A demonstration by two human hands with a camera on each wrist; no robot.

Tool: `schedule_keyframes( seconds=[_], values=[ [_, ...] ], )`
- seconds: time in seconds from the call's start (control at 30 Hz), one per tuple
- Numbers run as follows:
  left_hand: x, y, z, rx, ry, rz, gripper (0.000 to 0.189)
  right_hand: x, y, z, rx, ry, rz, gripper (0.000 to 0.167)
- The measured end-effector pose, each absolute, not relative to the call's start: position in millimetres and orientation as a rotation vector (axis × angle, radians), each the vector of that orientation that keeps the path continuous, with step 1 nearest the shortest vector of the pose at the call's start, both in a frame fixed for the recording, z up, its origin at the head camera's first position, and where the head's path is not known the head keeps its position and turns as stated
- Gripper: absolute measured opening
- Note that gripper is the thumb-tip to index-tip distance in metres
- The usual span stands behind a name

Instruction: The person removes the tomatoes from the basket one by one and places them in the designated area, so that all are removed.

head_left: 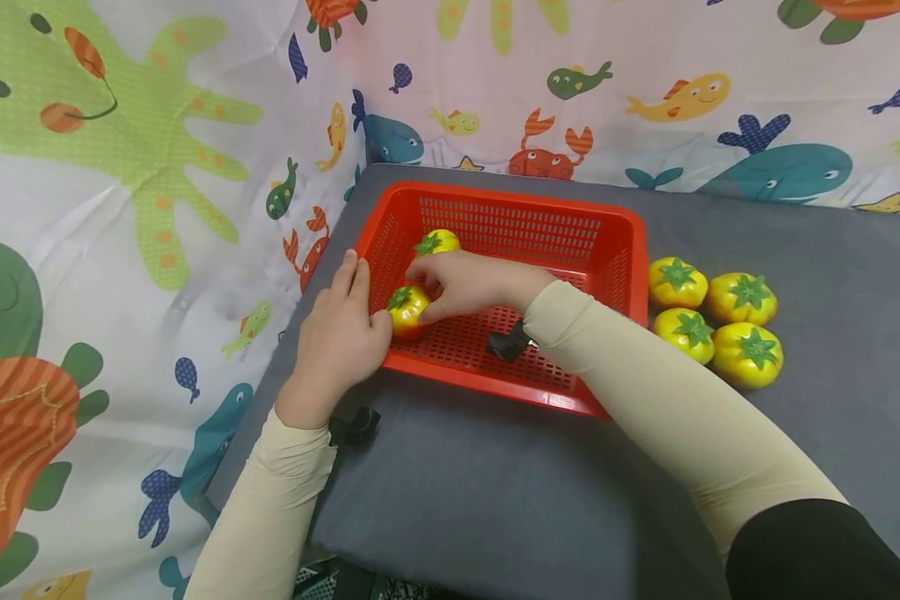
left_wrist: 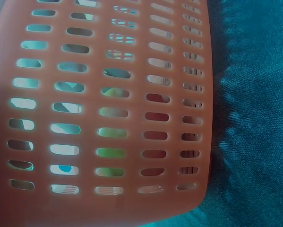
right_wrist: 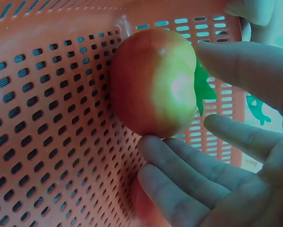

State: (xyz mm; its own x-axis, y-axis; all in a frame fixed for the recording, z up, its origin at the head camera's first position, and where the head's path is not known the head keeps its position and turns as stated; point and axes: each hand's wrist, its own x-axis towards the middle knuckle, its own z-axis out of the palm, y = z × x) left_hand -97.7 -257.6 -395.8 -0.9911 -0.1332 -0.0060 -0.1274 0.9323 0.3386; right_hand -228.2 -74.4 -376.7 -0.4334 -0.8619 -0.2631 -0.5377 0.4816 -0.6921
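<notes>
Inside basket (head_left: 510,198), glossy yel-red tomato (head_left: 407,317) w/ grn leaves, R hand (head_left: 471,282) w/ fingers apart beside it, L hand (head_left: 341,337) outstretched

The red basket (head_left: 487,386) is looking like smooth plastic with a soft sheen; the yellow fruit (head_left: 405,312) inside it at left is shining like glossy plastic, and the nearest right-hand fruit (head_left: 741,372) is showing similar gloss beneath a duller green leaf cap (head_left: 757,347); the grey table covering (head_left: 480,475) is appearing as matt, woven cloth; the printed sheet (head_left: 232,67) is hanging smooth and faintly creased; the cream sleeves (head_left: 660,400) are wrinkling as matt, stretchy-looking fabric.
</notes>
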Motion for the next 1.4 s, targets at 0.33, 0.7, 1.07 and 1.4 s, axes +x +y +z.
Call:
schedule_keyframes(
  seconds=[0.33,0.7,1.07,1.4],
  values=[
    [-97.3,-255.5,-394.9,0.183,-3.052,-0.515,0.077,-222.4,-81.0,-380.7,-1.149,2.122,-0.662,0.064],
    [-100.1,-255.7,-390.6,0.184,-3.039,-0.514,0.079,-222.6,-89.0,-383.2,-1.211,2.154,-0.638,0.062],
    [-98.0,-257.3,-394.5,0.216,-3.068,-0.535,0.079,-220.1,-96.3,-394.8,-1.196,2.153,-0.569,0.073],
    [-99.1,-257.1,-395.6,0.212,-3.075,-0.528,0.079,-220.2,-95.3,-396.6,-1.230,2.134,-0.531,0.077]
  ],
)
